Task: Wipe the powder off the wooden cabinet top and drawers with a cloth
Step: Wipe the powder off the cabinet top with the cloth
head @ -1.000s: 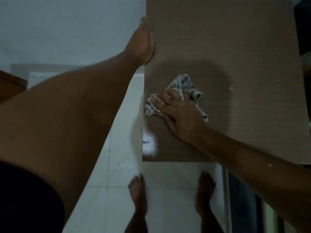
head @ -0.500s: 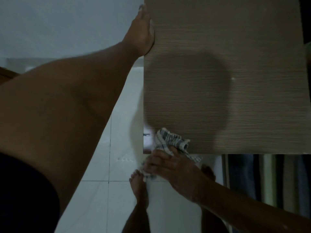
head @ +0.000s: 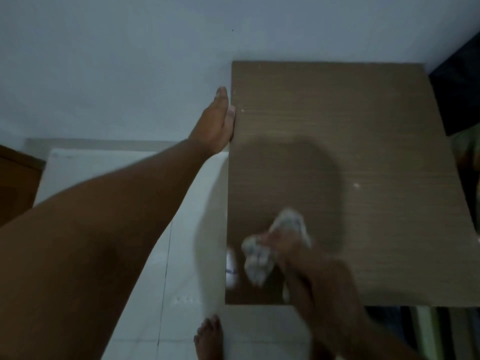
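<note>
The brown wooden cabinet top (head: 363,141) fills the right half of the head view. My right hand (head: 309,266) is blurred with motion and grips a checked cloth (head: 262,258) pressed on the top near its front left corner. My left hand (head: 217,123) lies flat against the cabinet's left edge, thumb on the top. A few white powder specks (head: 356,185) remain on the wood to the right of the cloth. The drawers are hidden below the top.
A white wall (head: 130,61) runs behind the cabinet. White floor tiles (head: 181,281) lie to the left and front, with my bare foot (head: 209,336) on them. A brown wooden piece (head: 15,183) stands at far left. Dark things sit at the right edge.
My right hand, off the front edge with the cloth half a second ago, has swept back onto the top near the front left corner. My left hand stays on the left edge.
</note>
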The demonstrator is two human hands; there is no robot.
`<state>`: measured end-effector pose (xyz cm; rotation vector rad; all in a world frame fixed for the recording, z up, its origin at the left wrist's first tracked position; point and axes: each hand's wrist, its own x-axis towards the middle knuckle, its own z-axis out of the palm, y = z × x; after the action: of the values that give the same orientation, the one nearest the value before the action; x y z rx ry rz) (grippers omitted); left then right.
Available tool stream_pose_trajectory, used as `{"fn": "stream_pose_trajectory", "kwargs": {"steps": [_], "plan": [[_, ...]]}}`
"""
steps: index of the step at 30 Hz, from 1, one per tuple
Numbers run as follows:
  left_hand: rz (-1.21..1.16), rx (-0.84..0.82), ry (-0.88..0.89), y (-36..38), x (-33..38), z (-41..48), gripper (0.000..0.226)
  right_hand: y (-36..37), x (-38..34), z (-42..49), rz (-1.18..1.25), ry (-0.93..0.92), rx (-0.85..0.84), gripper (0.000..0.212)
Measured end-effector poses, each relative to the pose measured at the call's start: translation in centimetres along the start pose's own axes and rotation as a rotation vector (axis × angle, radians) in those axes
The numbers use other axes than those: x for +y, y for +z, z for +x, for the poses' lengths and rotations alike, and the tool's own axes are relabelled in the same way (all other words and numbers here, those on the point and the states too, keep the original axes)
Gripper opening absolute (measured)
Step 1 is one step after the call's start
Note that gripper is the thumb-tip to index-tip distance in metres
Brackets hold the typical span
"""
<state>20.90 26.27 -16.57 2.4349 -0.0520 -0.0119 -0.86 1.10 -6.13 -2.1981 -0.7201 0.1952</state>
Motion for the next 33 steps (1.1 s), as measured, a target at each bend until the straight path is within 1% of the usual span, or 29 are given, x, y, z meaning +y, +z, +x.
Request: {"fn": "stream_pose_trajectory", "kwargs": {"steps": [1,3,5,6,8,9,10,11,14,15,16,19,21,25,27,29,33], "plan": [[-0.038,0.017,-0.03,0.2,0.1,0.0,0.059,-0.6,-0.1,1.6,-0.007,0.081,0.031,0.035],[-0.12,0.037,-0.039,0.4,0.7,-0.4,0.056,-1.6,1.0,6.8,-0.083,0.133,0.187,0.033],[-0.195,0.042,-0.026,1.1,0.8,-0.9,0.053,-2.3,2.8,13.3,-0.182,0.209,0.298,0.03],[-0.226,0.052,-0.027,1.3,1.0,-1.2,0.051,-2.4,4.0,16.4,-0.218,0.215,0.347,0.029],[-0.285,0.077,0.005,1.7,0.9,-1.5,0.047,-2.6,5.9,22.4,-0.198,0.219,0.433,0.029],[-0.304,0.083,0.024,1.9,0.6,-1.4,0.046,-2.5,7.0,24.9,-0.187,0.217,0.432,0.029],[-0.304,0.09,0.033,1.8,0.8,-1.6,0.045,-2.4,8.0,27.2,-0.217,0.204,0.412,0.03],[-0.31,0.102,0.036,1.9,0.5,-1.5,0.044,-2.1,9.1,28.9,-0.278,0.203,0.34,0.033],[-0.317,0.127,0.024,2.1,0.5,-1.6,0.041,0.0,11.7,31.2,-0.572,0.288,-0.045,0.052],[-0.325,0.138,0.017,2.2,0.4,-1.6,0.042,0.5,12.1,31.3,-0.655,0.304,-0.134,0.055],[-0.333,0.149,0.007,2.4,0.3,-1.6,0.043,0.8,12.2,31.3,-0.685,0.299,-0.169,0.057],[-0.334,0.191,-0.002,2.7,0.1,-1.4,0.046,0.5,12.0,31.0,-0.654,0.233,-0.17,0.063],[-0.327,0.219,-0.021,2.8,0.2,-1.4,0.045,0.2,12.0,30.3,-0.65,0.175,-0.163,0.065],[-0.262,0.246,-0.08,2.9,0.0,-1.7,0.044,1.2,11.8,27.0,-0.618,0.101,-0.191,0.067],[-0.231,0.259,-0.15,2.9,0.2,-2.0,0.045,1.8,11.5,25.2,-0.589,0.101,-0.175,0.065],[-0.258,0.257,-0.213,2.5,0.7,-2.2,0.045,2.3,10.9,23.5,-0.593,0.104,-0.163,0.06],[-0.347,0.206,-0.182,1.8,1.4,-2.4,0.041,2.7,10.0,20.5,-0.622,0.068,-0.074,0.051]]}}
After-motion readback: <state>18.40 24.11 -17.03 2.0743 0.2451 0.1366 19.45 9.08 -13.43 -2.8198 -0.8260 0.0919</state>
